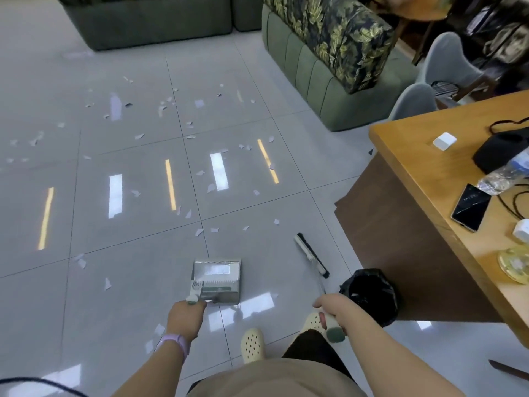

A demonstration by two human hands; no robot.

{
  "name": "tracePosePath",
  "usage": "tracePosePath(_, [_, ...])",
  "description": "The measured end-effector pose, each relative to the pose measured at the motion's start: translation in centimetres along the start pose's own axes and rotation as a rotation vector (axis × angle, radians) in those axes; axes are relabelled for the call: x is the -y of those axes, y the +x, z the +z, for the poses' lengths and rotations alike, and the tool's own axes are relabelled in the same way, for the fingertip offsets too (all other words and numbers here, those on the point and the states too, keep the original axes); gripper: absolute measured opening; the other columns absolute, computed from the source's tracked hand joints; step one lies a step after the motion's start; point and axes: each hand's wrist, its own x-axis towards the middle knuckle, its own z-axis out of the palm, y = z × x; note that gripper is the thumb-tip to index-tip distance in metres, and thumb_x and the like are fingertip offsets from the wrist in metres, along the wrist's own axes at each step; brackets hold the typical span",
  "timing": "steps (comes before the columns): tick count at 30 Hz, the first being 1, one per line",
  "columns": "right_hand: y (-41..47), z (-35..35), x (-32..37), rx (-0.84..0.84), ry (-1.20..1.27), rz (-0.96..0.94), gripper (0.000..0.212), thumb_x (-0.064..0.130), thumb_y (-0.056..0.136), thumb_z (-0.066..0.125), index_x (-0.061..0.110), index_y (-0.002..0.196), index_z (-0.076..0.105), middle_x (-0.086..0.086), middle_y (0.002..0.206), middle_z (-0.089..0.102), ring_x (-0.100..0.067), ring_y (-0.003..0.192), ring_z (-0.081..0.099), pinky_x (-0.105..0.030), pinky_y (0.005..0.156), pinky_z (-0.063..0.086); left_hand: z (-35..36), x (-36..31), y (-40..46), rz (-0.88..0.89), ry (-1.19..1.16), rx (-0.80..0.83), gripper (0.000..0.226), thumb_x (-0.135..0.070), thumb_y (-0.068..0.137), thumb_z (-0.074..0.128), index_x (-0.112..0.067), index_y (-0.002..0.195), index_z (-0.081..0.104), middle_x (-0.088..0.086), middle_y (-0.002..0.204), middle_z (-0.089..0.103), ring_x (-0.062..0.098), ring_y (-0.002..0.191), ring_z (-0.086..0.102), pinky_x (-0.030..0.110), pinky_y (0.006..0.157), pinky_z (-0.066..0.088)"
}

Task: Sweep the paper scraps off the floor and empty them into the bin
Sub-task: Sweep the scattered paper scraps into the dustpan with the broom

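Several white paper scraps [211,187] lie scattered over the glossy grey tile floor, mostly ahead and to the left. My left hand [186,316] grips the handle of a grey dustpan [217,282] that stands on the floor just in front of me. My right hand [335,310] grips the handle of a broom, whose black-bristled head [312,255] rests on the floor to the right of the dustpan. A small bin lined with a black bag [369,296] stands right of the broom, against the desk.
A wooden desk [423,179] with a phone, bottle and black pouch fills the right side. A green sofa with a leaf-print cover [323,53] stands ahead right, another sofa [148,21] at the back. My feet in cream clogs [252,345] are below.
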Motion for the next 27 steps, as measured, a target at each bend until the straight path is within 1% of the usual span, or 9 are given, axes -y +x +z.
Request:
tracePosePath(3, [-0.7, -1.8, 3.2, -0.019, -0.058, -0.051, 0.032, 0.002, 0.092, 0.058, -0.002, 0.123, 0.049, -0.014, 0.063, 0.058, -0.020, 0.038, 0.051, -0.027, 0.047, 0.046, -0.6, -0.3, 0.1, -0.045, -0.127, -0.042, 0.022, -0.013, 0.085, 0.060, -0.005, 0.067, 0.051, 0.010, 0.061, 0.044, 0.026, 0.055, 0.038, 0.032, 0.053, 0.035])
tracePosePath(6, [-2.2, -3.4, 6.6, -0.027, -0.048, -0.121, 0.013, 0.000, 0.089, 0.056, -0.001, 0.102, 0.055, -0.011, 0.063, 0.059, -0.020, 0.053, 0.058, -0.029, 0.058, 0.050, -0.5, -0.3, 0.2, -0.083, -0.217, -0.077, 0.019, -0.018, 0.081, 0.059, -0.009, 0.068, 0.047, 0.008, 0.062, 0.040, 0.023, 0.050, 0.036, 0.032, 0.056, 0.033])
tracePosePath(7, [-2.6, -3.8, 7.9, -0.029, -0.021, -0.172, 0.004, 0.000, 0.089, 0.054, 0.001, 0.092, 0.055, -0.009, 0.067, 0.057, -0.017, 0.052, 0.057, -0.026, 0.055, 0.050, -0.4, -0.3, 0.3, -0.104, -0.251, -0.085, 0.020, -0.018, 0.081, 0.059, -0.010, 0.069, 0.045, 0.008, 0.062, 0.039, 0.022, 0.050, 0.035, 0.032, 0.055, 0.032])
tracePosePath(10, [-2.6, -5.8, 11.5, -0.049, 0.101, -0.234, 0.016, -0.003, 0.090, 0.046, 0.003, 0.076, 0.048, -0.009, 0.069, 0.049, -0.014, 0.041, 0.045, -0.021, 0.036, 0.041, -0.1, 0.1, 1.0, -0.145, -0.317, -0.115, 0.026, -0.019, 0.087, 0.061, -0.009, 0.069, 0.047, 0.010, 0.062, 0.041, 0.023, 0.051, 0.036, 0.030, 0.054, 0.032])
tracePosePath(14, [-1.4, -8.3, 13.7, -0.041, 0.127, -0.140, 0.008, 0.007, 0.098, 0.046, 0.001, 0.102, 0.050, -0.014, 0.072, 0.052, -0.014, 0.038, 0.045, -0.019, 0.032, 0.041, 0.7, 0.2, 1.2, -0.186, -0.334, -0.142, 0.028, -0.023, 0.087, 0.065, -0.005, 0.069, 0.054, 0.010, 0.061, 0.046, 0.025, 0.053, 0.038, 0.029, 0.051, 0.035])
tracePosePath(18, [1.3, -11.2, 15.4, -0.096, -0.202, -0.120, 0.023, 0.020, 0.103, 0.046, 0.002, 0.117, 0.048, -0.014, 0.066, 0.051, -0.016, 0.029, 0.043, -0.018, 0.034, 0.039, 2.3, -0.9, -0.3, -0.189, -0.258, -0.181, 0.034, -0.022, 0.088, 0.066, -0.004, 0.063, 0.053, 0.012, 0.054, 0.048, 0.028, 0.053, 0.042, 0.031, 0.050, 0.037])
tracePosePath(21, [2.3, -12.5, 18.1, -0.097, -0.334, -0.106, 0.020, 0.019, 0.102, 0.044, 0.002, 0.114, 0.047, -0.014, 0.065, 0.053, -0.015, 0.032, 0.046, -0.018, 0.034, 0.040, 3.9, -2.4, -2.2, -0.160, -0.141, -0.211, 0.035, -0.030, 0.078, 0.064, -0.003, 0.058, 0.054, 0.012, 0.051, 0.051, 0.030, 0.054, 0.045, 0.035, 0.054, 0.040])
tracePosePath(24, [1.9, -10.8, 20.3, 0.008, -0.528, -0.117, 0.011, 0.018, 0.097, 0.052, 0.007, 0.097, 0.055, -0.008, 0.063, 0.058, -0.014, 0.038, 0.051, -0.019, 0.042, 0.042, 5.8, -3.8, -3.5, -0.153, -0.054, -0.206, 0.036, -0.017, 0.086, 0.066, -0.007, 0.055, 0.050, 0.009, 0.051, 0.051, 0.030, 0.054, 0.043, 0.033, 0.053, 0.033])
tracePosePath(27, [2.7, -7.7, 21.3, 0.151, -0.667, -0.106, 0.018, 0.006, 0.084, 0.058, 0.008, 0.102, 0.060, -0.013, 0.090, 0.059, -0.020, 0.060, 0.055, -0.022, 0.048, 0.044, 7.8, -5.2, -4.5, -0.167, -0.009, -0.218, 0.033, -0.011, 0.087, 0.064, -0.009, 0.058, 0.050, 0.006, 0.053, 0.050, 0.026, 0.053, 0.041, 0.032, 0.052, 0.032])
